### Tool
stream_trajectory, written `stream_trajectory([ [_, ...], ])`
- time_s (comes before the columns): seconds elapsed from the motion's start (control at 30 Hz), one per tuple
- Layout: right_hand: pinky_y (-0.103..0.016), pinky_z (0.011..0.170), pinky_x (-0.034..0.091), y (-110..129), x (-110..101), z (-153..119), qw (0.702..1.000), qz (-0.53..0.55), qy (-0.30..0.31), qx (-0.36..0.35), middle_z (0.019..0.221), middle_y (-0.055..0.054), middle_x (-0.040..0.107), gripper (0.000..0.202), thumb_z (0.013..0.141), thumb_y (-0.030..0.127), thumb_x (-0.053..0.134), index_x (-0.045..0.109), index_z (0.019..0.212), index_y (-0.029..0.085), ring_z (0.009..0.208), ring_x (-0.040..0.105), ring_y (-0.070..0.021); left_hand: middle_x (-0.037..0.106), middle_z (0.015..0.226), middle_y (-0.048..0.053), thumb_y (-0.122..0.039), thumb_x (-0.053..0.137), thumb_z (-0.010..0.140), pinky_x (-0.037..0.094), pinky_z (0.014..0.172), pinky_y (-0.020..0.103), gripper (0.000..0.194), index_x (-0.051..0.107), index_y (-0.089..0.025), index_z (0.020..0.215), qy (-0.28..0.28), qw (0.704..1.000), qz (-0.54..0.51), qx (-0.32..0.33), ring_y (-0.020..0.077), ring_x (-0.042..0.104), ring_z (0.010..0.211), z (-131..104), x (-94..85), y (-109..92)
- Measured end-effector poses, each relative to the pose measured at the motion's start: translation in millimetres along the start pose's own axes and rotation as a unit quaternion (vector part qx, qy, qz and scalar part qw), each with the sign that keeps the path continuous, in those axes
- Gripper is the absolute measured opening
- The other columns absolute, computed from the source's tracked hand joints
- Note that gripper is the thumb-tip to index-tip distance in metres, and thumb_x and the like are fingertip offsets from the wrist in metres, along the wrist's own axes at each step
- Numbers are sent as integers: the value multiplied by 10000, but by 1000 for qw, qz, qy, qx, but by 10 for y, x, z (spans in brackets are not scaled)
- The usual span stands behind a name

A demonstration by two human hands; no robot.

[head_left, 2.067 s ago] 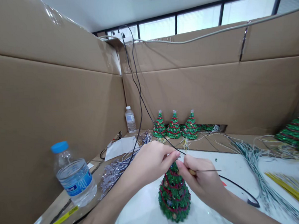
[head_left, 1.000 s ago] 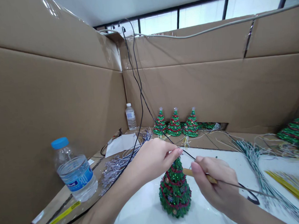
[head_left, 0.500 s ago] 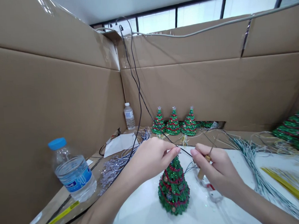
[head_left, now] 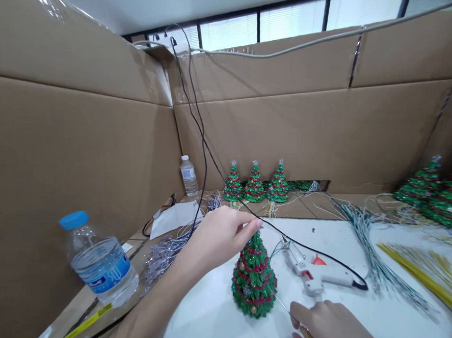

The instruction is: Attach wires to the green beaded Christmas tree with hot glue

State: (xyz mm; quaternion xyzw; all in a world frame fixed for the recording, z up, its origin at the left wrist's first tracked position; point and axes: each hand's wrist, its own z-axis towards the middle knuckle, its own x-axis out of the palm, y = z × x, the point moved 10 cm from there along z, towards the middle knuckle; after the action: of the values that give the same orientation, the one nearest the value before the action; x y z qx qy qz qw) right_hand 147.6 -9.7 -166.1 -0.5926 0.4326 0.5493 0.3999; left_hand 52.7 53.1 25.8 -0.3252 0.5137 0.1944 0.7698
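Observation:
A small green Christmas tree (head_left: 254,279) with red garlands and small ornaments stands upright on the white tabletop (head_left: 207,305). My left hand (head_left: 224,235) is closed in a pinch at its top, and the fingers hide most of the tip. Low in the view, my right hand (head_left: 327,322) is closed around the wooden handle of an awl-like tool (head_left: 307,334). The tool's thin metal shaft reaches the lower right side of the tree; I cannot tell whether its point goes in. A white glue gun (head_left: 312,276) lies behind my right hand.
Three finished-looking trees (head_left: 254,185) stand at the back, with more trees (head_left: 438,192) at right. Bundles of green-white wires (head_left: 376,251) and yellow wires (head_left: 428,279) lie right. A large water bottle (head_left: 101,263) stands left. A black cord (head_left: 311,245) crosses the table.
My right hand has let go of the black cord and moved down toward me, bringing the tool to the tree's lower right side. The glue gun is now uncovered. My left hand stays at the treetop.

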Motion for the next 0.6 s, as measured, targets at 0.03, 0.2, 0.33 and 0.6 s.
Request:
stream_trajectory([
  [0.03,-273,424,109,22,34,8,1000,-4,30,2,700,-44,745,214,742,155,544,657,904,237,613,714,-251,299,520,-47,-351,394,943,190,496,242,411,363,-174,574,-1,1000,0,-1,88,267,499,0,-4,-2],
  [0.2,-278,415,97,28,70,43,997,-5,75,31,787,-74,755,269,730,140,543,676,945,234,688,727,-274,330,521,-43,-373,382,939,185,492,237,408,368,-176,582,-1,1000,1,-6,91,268,498,2,-9,3],
  [0.33,-279,427,94,5,46,39,999,7,34,28,752,-78,750,274,717,145,537,678,938,227,663,724,-269,342,522,-41,-376,386,936,184,495,231,406,371,-177,582,-2,1000,9,-11,94,269,507,3,-15,9],
  [0.6,-290,431,119,-13,-39,-1,994,-5,89,58,847,-146,752,723,679,87,509,461,1395,174,743,723,-340,323,520,-38,-382,373,944,186,494,242,424,393,-175,575,-6,1000,7,4,94,258,499,-2,-15,-23],
])
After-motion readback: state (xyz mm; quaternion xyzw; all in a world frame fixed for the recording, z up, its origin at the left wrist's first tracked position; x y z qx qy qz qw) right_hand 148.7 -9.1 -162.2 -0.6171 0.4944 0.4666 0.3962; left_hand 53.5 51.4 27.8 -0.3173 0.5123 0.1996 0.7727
